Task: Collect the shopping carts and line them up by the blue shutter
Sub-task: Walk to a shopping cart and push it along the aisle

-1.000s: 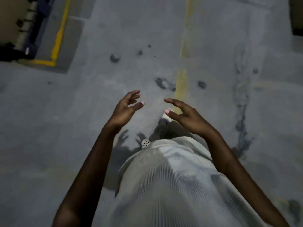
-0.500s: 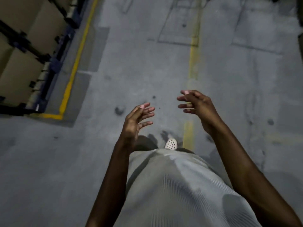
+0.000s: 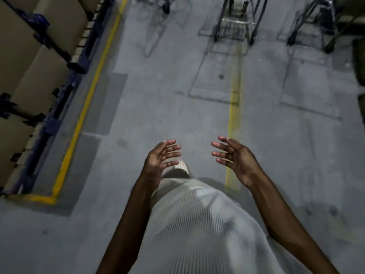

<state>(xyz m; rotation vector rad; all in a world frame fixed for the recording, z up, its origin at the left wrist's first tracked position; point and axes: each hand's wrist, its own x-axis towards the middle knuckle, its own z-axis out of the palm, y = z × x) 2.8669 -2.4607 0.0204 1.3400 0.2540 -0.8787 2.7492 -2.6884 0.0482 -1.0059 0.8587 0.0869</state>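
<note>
Carts (image 3: 235, 28) ahead lie lengthwise away (tops cropped); left hand (image 3: 161, 158) and right hand (image 3: 236, 158) spread, grip empty.

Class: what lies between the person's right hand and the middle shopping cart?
Head view: only grey floor between right hand and middle shopping cart, bearing a faded yellow line and the cart's shadow.

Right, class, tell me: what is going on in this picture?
A person stands on a grey concrete floor with both hands raised in front, holding nothing. The left hand and the right hand have their fingers spread. The shopping carts stand ahead at the far end, well apart from the hands and untouched.
</note>
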